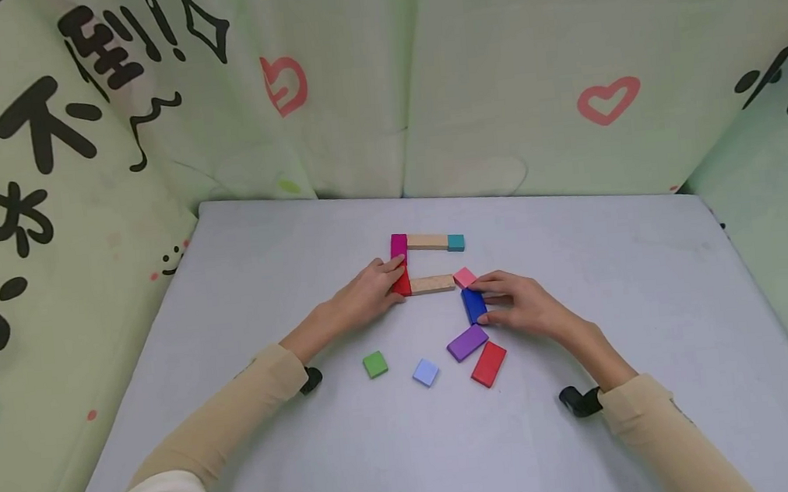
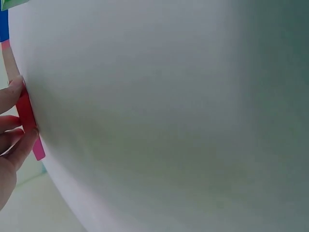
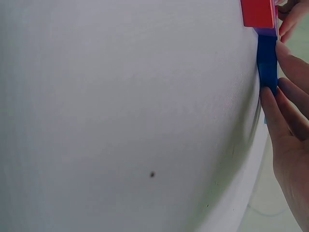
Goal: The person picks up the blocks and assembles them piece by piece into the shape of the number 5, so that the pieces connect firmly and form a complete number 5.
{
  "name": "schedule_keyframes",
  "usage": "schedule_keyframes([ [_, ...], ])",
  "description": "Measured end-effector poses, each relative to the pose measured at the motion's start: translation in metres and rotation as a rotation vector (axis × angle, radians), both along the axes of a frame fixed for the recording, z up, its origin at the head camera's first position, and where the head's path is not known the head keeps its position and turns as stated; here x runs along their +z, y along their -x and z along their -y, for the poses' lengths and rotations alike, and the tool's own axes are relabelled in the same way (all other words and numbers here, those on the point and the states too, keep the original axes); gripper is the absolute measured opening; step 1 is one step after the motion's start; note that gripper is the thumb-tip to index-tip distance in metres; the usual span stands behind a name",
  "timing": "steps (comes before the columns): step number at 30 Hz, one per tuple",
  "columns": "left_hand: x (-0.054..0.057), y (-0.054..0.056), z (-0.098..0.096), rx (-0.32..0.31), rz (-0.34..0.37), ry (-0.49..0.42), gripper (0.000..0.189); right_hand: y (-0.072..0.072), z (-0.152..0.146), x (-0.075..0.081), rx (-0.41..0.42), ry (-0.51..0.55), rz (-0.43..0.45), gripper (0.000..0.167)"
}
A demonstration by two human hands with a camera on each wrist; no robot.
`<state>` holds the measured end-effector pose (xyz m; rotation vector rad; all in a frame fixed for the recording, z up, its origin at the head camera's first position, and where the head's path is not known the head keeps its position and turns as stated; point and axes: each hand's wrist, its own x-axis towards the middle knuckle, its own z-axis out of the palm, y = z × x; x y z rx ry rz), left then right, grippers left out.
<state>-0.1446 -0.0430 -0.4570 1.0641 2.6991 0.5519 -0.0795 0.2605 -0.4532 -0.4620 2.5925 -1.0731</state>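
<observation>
In the head view my left hand (image 1: 372,288) holds a red block (image 1: 403,283) by its two ends, thumb and finger spread along it. A magenta block (image 1: 398,244) continues the line beyond. Two wooden blocks run rightward from this column: the far one (image 1: 427,241) meets a teal block (image 1: 455,243), the near one (image 1: 432,284) meets a pink block (image 1: 465,276). My right hand (image 1: 522,303) grips a blue block (image 1: 473,306) lengthwise between thumb and fingers, just below the pink one. The right wrist view shows fingertips at both ends of the blue block (image 3: 267,63).
Toward the person from the blue block lie a purple block (image 1: 467,343) and a second red block (image 1: 489,364). A light blue block (image 1: 425,372) and a green block (image 1: 375,364) sit further left. The white table (image 1: 613,258) is backed by a pale green printed curtain (image 1: 491,73).
</observation>
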Motion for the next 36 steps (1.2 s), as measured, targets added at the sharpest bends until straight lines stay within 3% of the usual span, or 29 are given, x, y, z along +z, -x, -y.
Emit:
schedule_keyframes([
  [36,0.0002,0.0019,0.0022,-0.032,-0.037,-0.018,0.056,-0.0064,0.0008,0.0017,-0.052,0.01,0.0,0.056],
])
